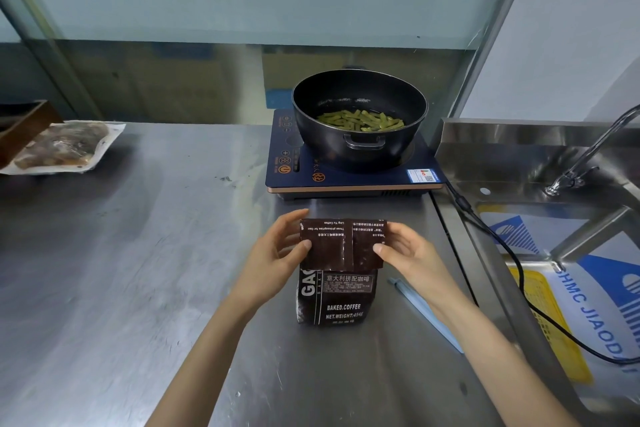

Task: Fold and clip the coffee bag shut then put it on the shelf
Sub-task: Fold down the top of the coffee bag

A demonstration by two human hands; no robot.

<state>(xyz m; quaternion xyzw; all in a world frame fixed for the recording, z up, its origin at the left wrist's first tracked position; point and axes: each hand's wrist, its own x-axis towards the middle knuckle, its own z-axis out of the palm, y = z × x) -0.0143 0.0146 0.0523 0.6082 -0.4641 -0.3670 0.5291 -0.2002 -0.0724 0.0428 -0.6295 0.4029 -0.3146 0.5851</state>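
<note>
Both hands, left hand (277, 246) and right hand (401, 248), pinch the coffee bag's (337, 295) folded-down top flap. The right forearm partly hides a pale blue clip (420, 305) beside it.

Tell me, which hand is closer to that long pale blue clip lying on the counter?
The right hand. Its forearm passes just over the pale blue clip, which lies right of the coffee bag. The left hand holds the bag's folded top on the far side, away from the clip.

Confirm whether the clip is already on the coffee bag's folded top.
No: the light blue clip lies on the counter right of the coffee bag, whose folded top only the left hand and right hand pinch.
</note>
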